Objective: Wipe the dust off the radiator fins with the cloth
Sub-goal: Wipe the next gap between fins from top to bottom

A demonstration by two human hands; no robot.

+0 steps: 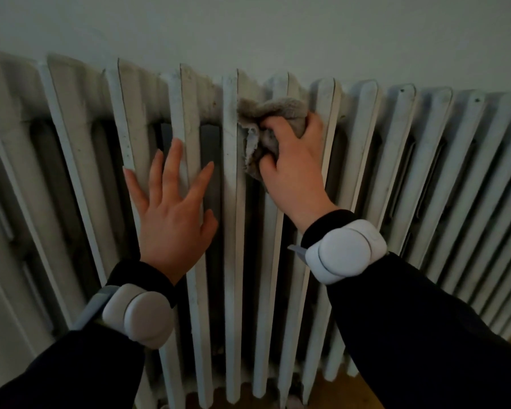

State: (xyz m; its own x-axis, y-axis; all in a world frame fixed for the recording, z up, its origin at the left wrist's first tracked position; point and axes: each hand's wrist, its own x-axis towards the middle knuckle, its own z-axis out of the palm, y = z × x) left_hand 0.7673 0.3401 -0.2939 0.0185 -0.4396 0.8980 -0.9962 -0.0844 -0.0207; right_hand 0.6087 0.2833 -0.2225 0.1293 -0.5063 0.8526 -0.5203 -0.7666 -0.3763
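A white cast-iron radiator point(396, 160) with many vertical fins fills the view, its tops grey with dust. My right hand point(295, 169) grips a bunched grey cloth point(266, 113) and holds it against the upper part of the middle fins, just below their tops. To its left, my left hand point(171, 208) lies with fingers straight and spread, flat against the fronts of the fins. Both wrists carry white bands over dark sleeves.
A pale wall point(278, 31) rises behind the radiator. A strip of wooden floor point(345, 391) shows under the fins at the lower right. A pale surface point(0, 290) flanks the radiator at the far left.
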